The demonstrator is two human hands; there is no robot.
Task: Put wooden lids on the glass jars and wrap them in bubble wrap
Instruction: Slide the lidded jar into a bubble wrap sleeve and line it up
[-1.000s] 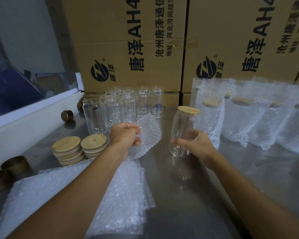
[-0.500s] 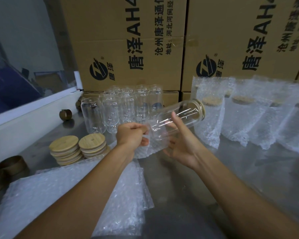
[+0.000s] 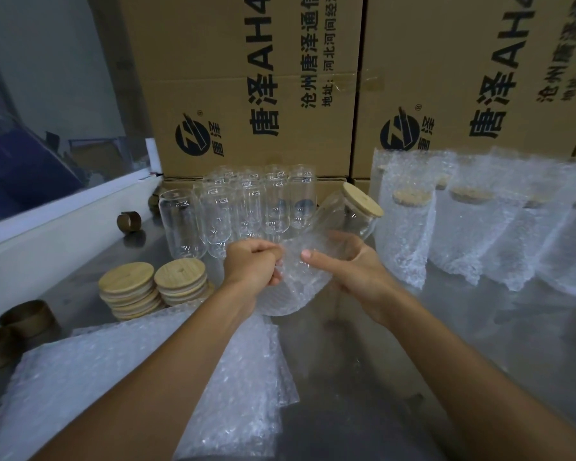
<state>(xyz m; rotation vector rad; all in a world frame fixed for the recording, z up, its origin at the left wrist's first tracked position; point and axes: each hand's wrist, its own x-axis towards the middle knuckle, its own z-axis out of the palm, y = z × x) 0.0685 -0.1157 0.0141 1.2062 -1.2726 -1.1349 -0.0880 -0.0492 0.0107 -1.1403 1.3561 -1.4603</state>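
Above the grey metal worktop [image 3: 363, 377], a clear glass jar [image 3: 340, 224] capped with a round wooden lid [image 3: 363, 203] is held tilted, lid up and to the right, its base being fed into a translucent bubble-wrap pouch [image 3: 300, 281]. The pouch mouth is pinched by the curled left hand [image 3: 251, 266], presumably to keep it open; the jar is cradled by the right hand [image 3: 350, 269], fingers curled round it. Bare jars [image 3: 240, 211] stand just behind, wrapped jars [image 3: 479, 227] to the right; free worktop is left below the hands for lowering
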